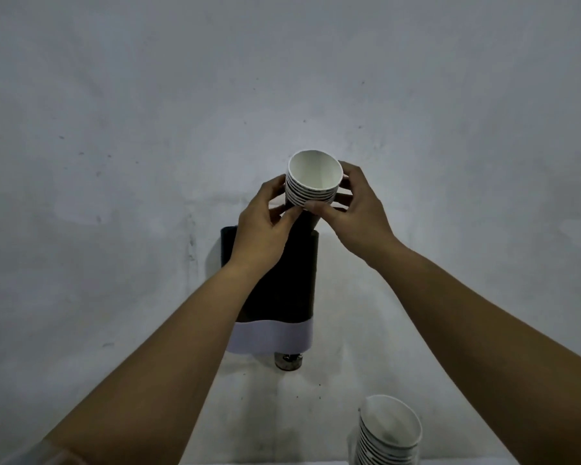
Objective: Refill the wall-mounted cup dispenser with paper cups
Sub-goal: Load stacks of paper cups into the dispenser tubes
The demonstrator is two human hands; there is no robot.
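Bare wall (148, 95) all round; my left hand (265, 226) and right hand (356, 203) fingers pinch the cups (314, 181) above the dispenser (289, 280).

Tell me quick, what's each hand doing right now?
Left hand: fingers pinch the stack of paper cups at its left side.
Right hand: grips the same stack from the right, thumb in front.

I count two stacks of paper cups: one stack (311, 189) pinched between my two hands, left hand (260, 226) and right hand (356, 209), and a second stack (388, 434) below. One dispenser (282, 286) hangs on the wall.
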